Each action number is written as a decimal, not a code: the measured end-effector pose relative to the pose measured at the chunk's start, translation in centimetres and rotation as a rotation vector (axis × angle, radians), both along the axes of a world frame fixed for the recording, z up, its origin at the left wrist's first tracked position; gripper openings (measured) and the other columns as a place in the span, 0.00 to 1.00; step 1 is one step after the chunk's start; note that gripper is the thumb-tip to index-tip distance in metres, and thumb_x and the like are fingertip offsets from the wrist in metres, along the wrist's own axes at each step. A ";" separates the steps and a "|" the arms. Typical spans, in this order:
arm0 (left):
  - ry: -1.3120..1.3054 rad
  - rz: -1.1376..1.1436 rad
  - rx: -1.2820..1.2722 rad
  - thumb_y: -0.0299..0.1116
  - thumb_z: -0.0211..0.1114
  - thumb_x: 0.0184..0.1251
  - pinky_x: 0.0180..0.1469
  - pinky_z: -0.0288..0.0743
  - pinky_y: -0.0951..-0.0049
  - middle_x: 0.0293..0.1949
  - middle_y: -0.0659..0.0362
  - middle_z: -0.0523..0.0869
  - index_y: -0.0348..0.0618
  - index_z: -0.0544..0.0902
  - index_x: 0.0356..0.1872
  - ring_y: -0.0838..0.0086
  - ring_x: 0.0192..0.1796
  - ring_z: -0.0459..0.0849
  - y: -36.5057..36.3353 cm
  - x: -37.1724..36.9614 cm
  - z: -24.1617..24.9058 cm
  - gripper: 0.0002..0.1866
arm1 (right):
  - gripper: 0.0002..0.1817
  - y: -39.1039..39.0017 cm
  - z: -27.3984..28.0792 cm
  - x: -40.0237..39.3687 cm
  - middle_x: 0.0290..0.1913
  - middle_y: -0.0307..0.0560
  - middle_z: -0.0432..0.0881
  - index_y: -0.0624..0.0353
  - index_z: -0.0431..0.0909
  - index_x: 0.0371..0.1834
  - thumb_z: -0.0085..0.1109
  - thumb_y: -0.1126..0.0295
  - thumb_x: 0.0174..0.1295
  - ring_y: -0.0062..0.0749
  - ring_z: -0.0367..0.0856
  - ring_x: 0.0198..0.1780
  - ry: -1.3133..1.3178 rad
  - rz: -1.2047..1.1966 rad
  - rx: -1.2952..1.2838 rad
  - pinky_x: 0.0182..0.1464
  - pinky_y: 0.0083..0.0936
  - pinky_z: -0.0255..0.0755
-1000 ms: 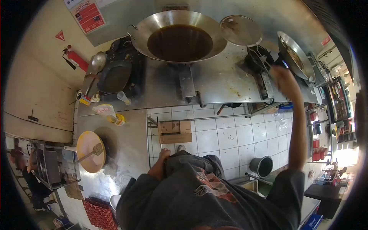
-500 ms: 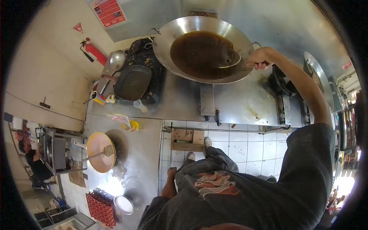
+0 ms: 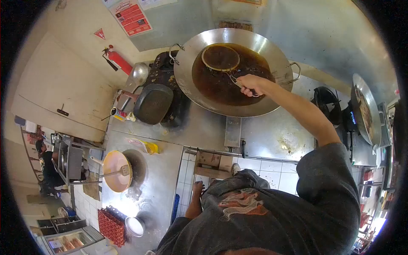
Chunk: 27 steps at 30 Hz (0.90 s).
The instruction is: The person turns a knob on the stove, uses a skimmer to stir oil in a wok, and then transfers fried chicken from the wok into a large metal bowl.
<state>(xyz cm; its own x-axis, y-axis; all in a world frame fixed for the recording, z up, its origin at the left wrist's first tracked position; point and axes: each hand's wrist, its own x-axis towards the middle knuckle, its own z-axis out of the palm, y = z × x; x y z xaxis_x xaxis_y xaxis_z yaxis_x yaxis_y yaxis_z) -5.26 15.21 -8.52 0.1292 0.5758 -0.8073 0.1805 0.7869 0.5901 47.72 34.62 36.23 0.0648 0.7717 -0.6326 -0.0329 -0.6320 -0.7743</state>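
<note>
My right hand (image 3: 250, 84) is closed round the handle of a round wire strainer (image 3: 220, 58). The strainer's round head lies at the far left part of the dark brown oil in a wide metal wok (image 3: 280, 63). Dark bits float in the oil (image 3: 238, 93) near the strainer's handle. My left hand (image 3: 198, 187) hangs low beside my body, near the edge of the steel table; its fingers are too small to make out.
Left of the wok sit a square black pan (image 3: 153, 104) and a perforated ladle (image 3: 139, 74). A yellow frying pan (image 3: 117, 171) with a spatula, red egg trays (image 3: 111, 227) and a bowl (image 3: 135, 226) stand on the side table (image 3: 161, 182). Another wok (image 3: 364, 108) is at right. A person (image 3: 50, 163) stands far left.
My right hand has swung from the wok's right rim to over its middle, carrying the strainer from the right side of the oil to the far left part. The camera view has shifted.
</note>
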 end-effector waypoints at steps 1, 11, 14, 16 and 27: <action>0.058 -0.014 0.012 0.42 0.59 0.61 0.27 0.75 0.68 0.33 0.54 0.84 0.38 0.75 0.50 0.69 0.30 0.83 0.7 0.8 1.2 0.21 | 0.09 0.6 0.0 -0.3 0.22 0.36 0.62 0.51 0.67 0.35 0.35 0.67 0.71 0.16 0.55 0.17 -0.040 -0.011 0.016 0.15 0.16 0.51; 0.048 0.077 -0.058 0.40 0.60 0.60 0.27 0.74 0.67 0.36 0.51 0.83 0.41 0.73 0.54 0.69 0.30 0.82 -0.2 -2.8 -1.3 0.23 | 0.23 2.1 -0.6 2.1 0.26 0.47 0.73 0.54 0.70 0.62 0.47 0.64 0.64 0.22 0.66 0.15 -0.526 -0.065 0.350 0.14 0.22 0.60; 0.142 -0.024 -0.021 0.40 0.60 0.60 0.28 0.74 0.66 0.36 0.51 0.83 0.41 0.73 0.54 0.68 0.31 0.82 -3.0 -5.6 -1.2 0.23 | 0.22 0.3 2.9 3.3 0.30 0.50 0.77 0.56 0.74 0.58 0.50 0.62 0.62 0.23 0.71 0.17 -0.874 -0.046 0.418 0.15 0.23 0.63; 0.278 -0.240 0.085 0.40 0.59 0.60 0.29 0.74 0.65 0.37 0.51 0.83 0.40 0.73 0.54 0.68 0.31 0.82 -5.2 -7.7 -1.6 0.23 | 0.22 -0.5 3.2 8.0 0.36 0.50 0.80 0.57 0.76 0.56 0.52 0.59 0.61 0.25 0.75 0.21 -1.126 0.080 0.570 0.17 0.26 0.67; 0.540 -0.725 0.230 0.40 0.58 0.59 0.32 0.74 0.62 0.37 0.49 0.83 0.40 0.73 0.55 0.65 0.32 0.81 -13.3 -12.6 -5.0 0.23 | 0.18 -13.8 27.1 9.3 0.18 0.45 0.75 0.52 0.76 0.56 0.54 0.65 0.63 0.21 0.65 0.11 -1.399 0.425 -0.199 0.11 0.22 0.57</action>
